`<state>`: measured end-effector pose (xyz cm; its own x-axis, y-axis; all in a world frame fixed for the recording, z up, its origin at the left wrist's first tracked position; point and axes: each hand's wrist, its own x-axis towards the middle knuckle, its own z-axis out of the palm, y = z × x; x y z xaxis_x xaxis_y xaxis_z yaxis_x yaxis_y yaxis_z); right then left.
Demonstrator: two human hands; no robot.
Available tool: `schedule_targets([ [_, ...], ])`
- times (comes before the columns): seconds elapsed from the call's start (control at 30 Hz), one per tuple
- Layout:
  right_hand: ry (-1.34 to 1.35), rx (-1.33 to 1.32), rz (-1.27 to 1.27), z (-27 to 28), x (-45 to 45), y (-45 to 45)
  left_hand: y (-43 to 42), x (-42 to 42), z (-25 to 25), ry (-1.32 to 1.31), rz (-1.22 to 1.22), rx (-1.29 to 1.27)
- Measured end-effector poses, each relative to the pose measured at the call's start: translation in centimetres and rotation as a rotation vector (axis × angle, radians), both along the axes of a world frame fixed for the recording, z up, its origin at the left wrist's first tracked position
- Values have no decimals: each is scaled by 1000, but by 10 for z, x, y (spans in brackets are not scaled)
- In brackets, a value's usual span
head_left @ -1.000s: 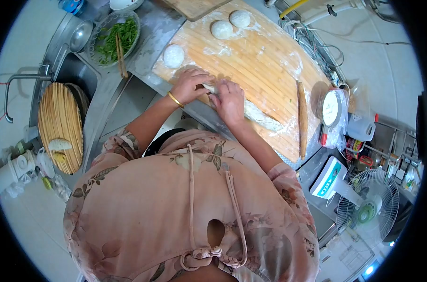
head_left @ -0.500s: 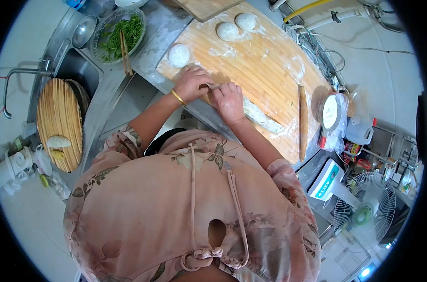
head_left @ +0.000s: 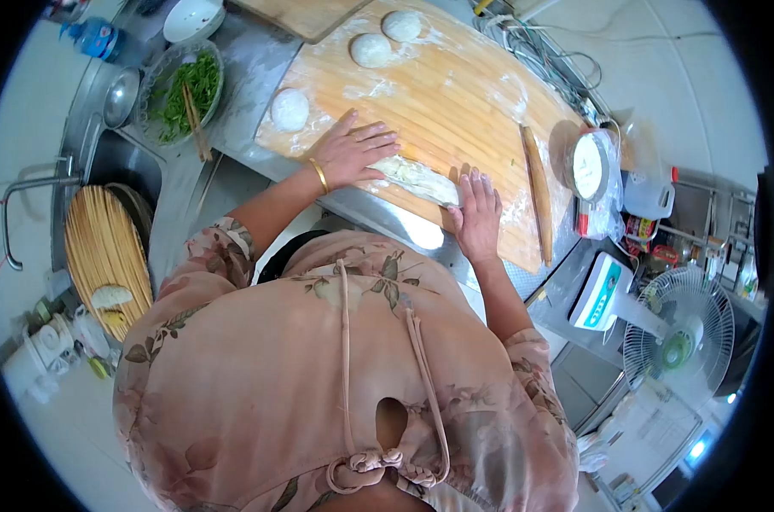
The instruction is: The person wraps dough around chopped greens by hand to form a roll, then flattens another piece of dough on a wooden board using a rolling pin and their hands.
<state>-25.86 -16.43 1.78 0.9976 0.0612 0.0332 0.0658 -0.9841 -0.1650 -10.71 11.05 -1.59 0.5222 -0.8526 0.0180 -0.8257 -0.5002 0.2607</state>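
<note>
Floured wooden board (head_left: pixel 459 107)
Dough roll (head_left: pixel 417 181) between left fingers (head_left: pixel 376 139) and right fingers (head_left: pixel 482 193); one dough ball (head_left: pixel 289 110) left of the left fingers, two beyond; rolling pin (head_left: pixel 538 194) right of the right fingers.

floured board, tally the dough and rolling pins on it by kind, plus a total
Round dough balls: 3
Long dough strip, between the two hands: 1
Rolling pin: 1
Total: 5

Kitchen with sink (head_left: pixel 124 166) and floured board (head_left: pixel 455 102)
</note>
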Motion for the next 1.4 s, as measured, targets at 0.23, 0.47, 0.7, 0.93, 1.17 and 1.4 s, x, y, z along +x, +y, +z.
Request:
schedule_targets([
  [0.23,-53,45,-65,-6,-5,-6,-4,-3,19,14,25,-37],
  [0.47,-55,100,-53,-8,-23,-33,-55,-20,23,82,-93,-125],
  [0.7,-147,149,21,-23,-24,-40,-60,-23,18,65,-106,-132],
  [0.93,-108,164,-15,-6,-10,-25,-100,-39,26,26,-57,-100],
  [1.17,-86,128,-5,-19,-2,-21,-107,-41,21,37,-55,22],
  [1.4,-68,162,7,-2,-3,-36,-59,-19,36,-9,156,32],
])
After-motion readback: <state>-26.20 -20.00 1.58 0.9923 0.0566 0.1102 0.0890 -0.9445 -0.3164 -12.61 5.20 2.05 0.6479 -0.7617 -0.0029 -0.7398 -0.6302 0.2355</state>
